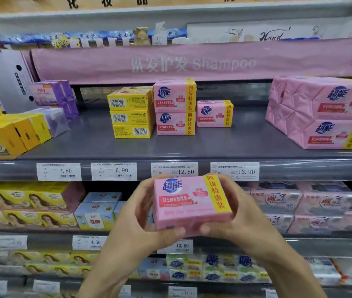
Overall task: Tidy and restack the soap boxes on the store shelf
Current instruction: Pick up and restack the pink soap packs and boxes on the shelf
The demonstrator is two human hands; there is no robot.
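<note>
**Pink soap box (192,203) gripped in both hands, just below the shelf (170,147) edge.**
Box: rectangular, glossy pink film wrap, blue logo, red label, yellow band at its right end. Left hand (136,218) and right hand (246,216) each curl round one end. Thumbs press the near lower edge; fingers (147,186) wrap the far side. A stack (175,106) of two matching boxes stands above the fingers.

Bright, even light; blurred, bowed edges
</note>
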